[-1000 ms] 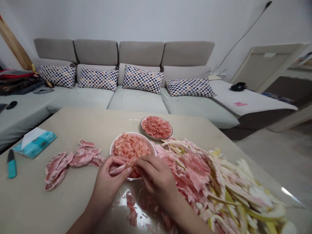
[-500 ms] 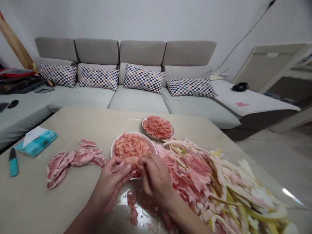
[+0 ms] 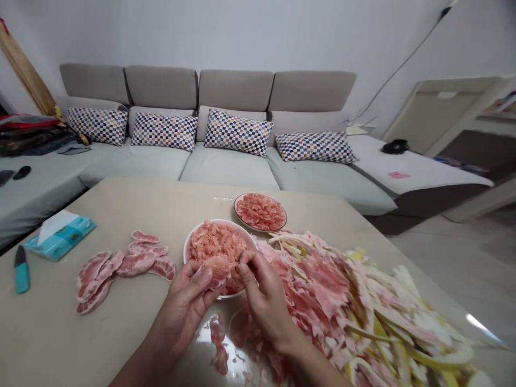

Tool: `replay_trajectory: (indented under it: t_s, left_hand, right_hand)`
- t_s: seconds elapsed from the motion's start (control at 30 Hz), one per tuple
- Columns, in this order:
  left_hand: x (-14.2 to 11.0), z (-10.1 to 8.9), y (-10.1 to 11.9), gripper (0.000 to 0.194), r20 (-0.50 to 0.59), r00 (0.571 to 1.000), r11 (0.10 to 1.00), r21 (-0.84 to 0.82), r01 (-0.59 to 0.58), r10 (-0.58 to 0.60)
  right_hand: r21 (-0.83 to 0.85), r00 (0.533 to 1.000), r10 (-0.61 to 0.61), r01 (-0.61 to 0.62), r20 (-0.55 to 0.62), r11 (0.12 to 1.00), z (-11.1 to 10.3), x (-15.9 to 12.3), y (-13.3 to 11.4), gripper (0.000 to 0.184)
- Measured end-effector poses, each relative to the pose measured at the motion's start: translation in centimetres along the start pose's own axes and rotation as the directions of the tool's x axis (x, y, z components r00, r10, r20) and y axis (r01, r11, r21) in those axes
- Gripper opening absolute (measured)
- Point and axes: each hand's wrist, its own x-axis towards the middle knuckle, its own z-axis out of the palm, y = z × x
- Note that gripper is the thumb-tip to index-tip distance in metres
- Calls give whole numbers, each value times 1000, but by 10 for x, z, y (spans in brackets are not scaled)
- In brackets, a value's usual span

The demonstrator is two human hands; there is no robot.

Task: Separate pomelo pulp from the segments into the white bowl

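My left hand point(image 3: 183, 301) is closed around a partly peeled pomelo segment point(image 3: 217, 266), thumb on top, over the near rim of a white bowl point(image 3: 186, 250). Pink pomelo pulp point(image 3: 220, 240) heaps up inside that bowl. At the segment's right end, my right hand point(image 3: 262, 295) is closed in a pinch, thumb and forefinger together on its edge; exactly what lies between those fingertips is small and partly hidden. Scraps of membrane point(image 3: 220, 344) lie on the table below the hands.
A dark-rimmed plate point(image 3: 260, 212) of pulp stands behind the bowl. Peel and membranes point(image 3: 363, 306) pile up at right. Unpeeled pomelo segments point(image 3: 137, 263), a tissue pack point(image 3: 64, 236) and a teal-handled knife point(image 3: 22, 271) lie at left. Beyond the table point(image 3: 133, 199) is a sofa point(image 3: 229, 172).
My right hand has shifted slightly right and up from the segment's middle, with its fingertips now at the right end. More of the segment's pulp shows in my left hand.
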Motion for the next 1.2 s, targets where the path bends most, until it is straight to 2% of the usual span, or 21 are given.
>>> replay_trajectory:
  t_s: [0.23, 0.37, 0.53, 0.67, 0.73, 0.87, 0.97, 1.1, 1.2]
  left_hand:
    - [1, -3, 2, 7, 58, 997, 994, -97, 60, -54]
    - [5, -7, 1, 9, 62, 997, 994, -102, 44, -37]
    - [9, -9, 2, 14, 64, 997, 999, -6, -51, 52]
    - [8, -9, 1, 15, 67, 995, 995, 64, -74, 70]
    - [7, -9, 1, 15, 48, 996, 992, 102, -73, 68]
    - [6, -9, 1, 15, 29, 997, 982, 172, -71, 67]
    - [7, -10, 2, 20, 5, 994, 968, 230, -104, 106]
    - [8, -10, 3, 30, 13, 982, 909, 376, -179, 187]
    - [8, -11, 2, 35, 28, 987, 893, 423, -155, 158]
  right_hand:
    - [42, 999, 43, -42, -14, 998, 1, -3, -1, 18]
    - [65, 996, 88, -86, -24, 994, 2, -1, 2, 20]
    - [234, 972, 196, -223, 131, 946, -3, 5, 0, 21]
    - [303, 955, 237, -282, 178, 910, -7, 6, -4, 38]
    - [258, 957, 238, -274, 164, 926, -7, 6, -6, 39]
    - [170, 963, 237, -256, 127, 952, -6, 8, -10, 24]
    - [139, 962, 251, -265, 107, 954, -7, 9, -13, 21]
    - [64, 969, 245, -245, 18, 967, -5, 8, -14, 14]
    - [34, 977, 209, -207, -51, 978, -2, 6, -16, 13]
